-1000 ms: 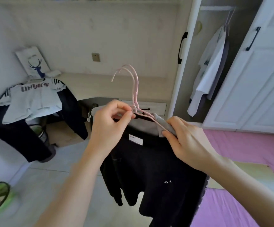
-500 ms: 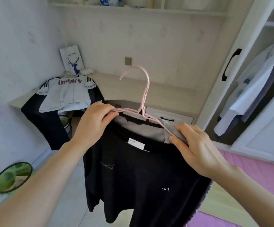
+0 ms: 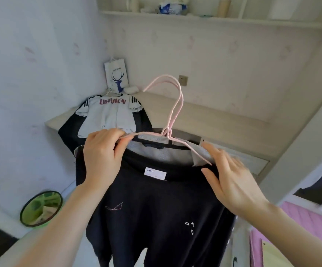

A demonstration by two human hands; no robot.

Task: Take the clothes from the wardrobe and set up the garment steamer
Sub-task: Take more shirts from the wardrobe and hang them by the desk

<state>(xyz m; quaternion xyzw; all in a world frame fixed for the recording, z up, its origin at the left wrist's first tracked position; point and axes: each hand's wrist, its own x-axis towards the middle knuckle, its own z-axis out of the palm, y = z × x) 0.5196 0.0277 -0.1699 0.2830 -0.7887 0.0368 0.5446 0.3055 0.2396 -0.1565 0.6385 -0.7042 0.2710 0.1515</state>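
Hanging mid-air in front of the person, black garment (image 3: pixel 156 205) on pink wire hangers (image 3: pixel 172 116); two hooks visible, running close together and curving up to the left. A grey garment (image 3: pixel 156 153) sits behind the black one at the neckline, on the same hanger set. White label reading "FPA" (image 3: pixel 155 173) at the black collar.

Left hand (image 3: pixel 102 157): thumb and fingers pinching the left arm of the hanger wire, at the shoulder end. Garment drops away below and to the right of this pinch.

Right hand (image 3: pixel 231 182): fingers extended, fairly straight, laid against the right shoulder of the black garment where the hanger's right arm ends. Nothing clamped that I can see; contact looks like touching, not a grasp.

Black garment spans between the two hands, its hem running below the frame edge.

Background: wooden desk (image 3: pixel 214 122) along the wall, white shirt with dark sleeve stripes (image 3: pixel 110 114) draped at its left corner over dark cloth. White paper bag with a deer print (image 3: pixel 116 76) stands in the corner. Shelf (image 3: pixel 195 18) above. Round green-rimmed mirror (image 3: pixel 40 209) on the floor, lower left. Pink bedding (image 3: pixel 310 224) at right.
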